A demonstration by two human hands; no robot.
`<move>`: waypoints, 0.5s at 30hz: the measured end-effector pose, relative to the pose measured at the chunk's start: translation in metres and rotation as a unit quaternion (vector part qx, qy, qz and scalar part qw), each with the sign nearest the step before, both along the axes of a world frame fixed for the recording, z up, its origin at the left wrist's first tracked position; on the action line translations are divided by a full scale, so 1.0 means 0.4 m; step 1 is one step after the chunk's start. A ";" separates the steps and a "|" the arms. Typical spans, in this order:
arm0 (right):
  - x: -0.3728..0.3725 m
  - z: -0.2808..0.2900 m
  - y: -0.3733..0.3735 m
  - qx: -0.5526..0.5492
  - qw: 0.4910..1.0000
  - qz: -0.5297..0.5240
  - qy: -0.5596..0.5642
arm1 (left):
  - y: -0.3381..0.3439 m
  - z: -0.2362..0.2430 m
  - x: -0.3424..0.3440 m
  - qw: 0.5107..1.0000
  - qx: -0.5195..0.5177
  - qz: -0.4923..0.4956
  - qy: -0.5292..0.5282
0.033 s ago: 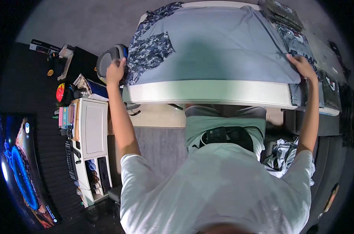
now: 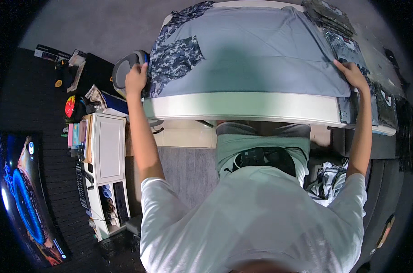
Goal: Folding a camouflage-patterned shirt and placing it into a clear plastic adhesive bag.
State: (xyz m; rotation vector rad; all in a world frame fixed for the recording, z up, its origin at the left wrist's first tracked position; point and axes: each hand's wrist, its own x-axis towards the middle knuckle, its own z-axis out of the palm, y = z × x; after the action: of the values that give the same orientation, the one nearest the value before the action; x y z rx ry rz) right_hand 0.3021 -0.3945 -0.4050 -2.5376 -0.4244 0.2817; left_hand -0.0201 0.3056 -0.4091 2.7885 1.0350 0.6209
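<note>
A grey-blue garment with dark digital-camouflage pieces [image 2: 175, 59] along its left lies spread on a white table [image 2: 242, 104]. My left hand [image 2: 136, 77] is closed beside the garment's left edge, close to a grey padded object [image 2: 122, 73]; what its fingers hold is hard to make out. My right hand [image 2: 352, 73] pinches the right edge of the grey-blue fabric [image 2: 283, 54], beside several plastic-wrapped folded garments [image 2: 345, 45].
Left of the table stand a white cabinet [image 2: 110, 148] holding small items, dark shelving with boxes [image 2: 52, 53], and a lit screen [image 2: 27, 200]. A dark sofa [image 2: 379, 195] and crumpled striped cloth [image 2: 327, 179] are at the right.
</note>
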 end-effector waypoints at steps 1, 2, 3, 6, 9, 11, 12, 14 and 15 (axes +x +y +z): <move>0.019 0.003 0.019 -0.051 0.999 -0.013 -0.006 | -0.012 -0.003 0.033 0.999 -0.038 -0.021 -0.015; 0.044 0.002 0.041 -0.055 0.998 0.001 -0.009 | -0.021 -0.010 0.072 0.995 -0.064 -0.059 -0.042; 0.063 -0.004 0.055 -0.074 0.997 -0.006 -0.013 | -0.029 -0.021 0.115 0.991 -0.062 -0.104 -0.054; 0.103 -0.059 0.084 -0.035 0.994 0.048 -0.093 | -0.047 -0.055 0.236 0.986 -0.027 -0.160 -0.031; 0.107 -0.114 0.089 0.157 0.984 0.046 -0.074 | -0.066 -0.085 0.309 0.994 -0.009 -0.113 0.010; 0.098 -0.119 0.079 0.190 0.978 0.058 -0.064 | -0.067 -0.087 0.341 0.995 -0.003 -0.047 0.085; 0.092 -0.117 0.076 0.215 0.974 0.053 -0.035 | -0.065 -0.085 0.349 0.994 0.009 -0.045 0.096; 0.079 -0.097 0.066 0.192 0.981 0.037 -0.007 | -0.053 -0.078 0.361 0.993 0.042 -0.031 0.105; 0.072 -0.091 0.066 0.175 0.981 0.069 -0.040 | -0.050 -0.079 0.367 0.994 0.060 -0.036 0.089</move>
State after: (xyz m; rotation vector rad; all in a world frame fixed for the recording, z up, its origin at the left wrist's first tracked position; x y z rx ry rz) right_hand 0.3309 -0.3682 -0.4415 -2.1842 -0.6258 0.1406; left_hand 0.1266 0.2857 -0.4409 3.0176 0.9489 0.4476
